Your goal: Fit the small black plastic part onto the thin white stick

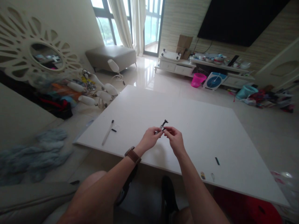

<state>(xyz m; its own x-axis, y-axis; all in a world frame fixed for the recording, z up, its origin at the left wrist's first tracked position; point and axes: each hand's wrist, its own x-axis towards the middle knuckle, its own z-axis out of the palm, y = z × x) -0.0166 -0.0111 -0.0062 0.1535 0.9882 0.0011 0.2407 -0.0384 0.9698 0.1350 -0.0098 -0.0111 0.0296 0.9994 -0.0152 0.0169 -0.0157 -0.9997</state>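
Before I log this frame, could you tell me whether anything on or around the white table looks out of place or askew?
Small parts lie scattered: a pen barrel near the left edge, a black piece far right. On the floor, a chandelier lies tipped over. Both hands hold a small dark part normally.

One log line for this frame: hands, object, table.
left hand: gripping small black part | right hand: gripping same part | white table: white pen lying left

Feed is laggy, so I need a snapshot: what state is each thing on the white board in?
left hand: pinching small black part
right hand: pinching small black part
small black part: held above board, tip up
white pen: lying flat, untouched
black piece: lying loose
white board: flat
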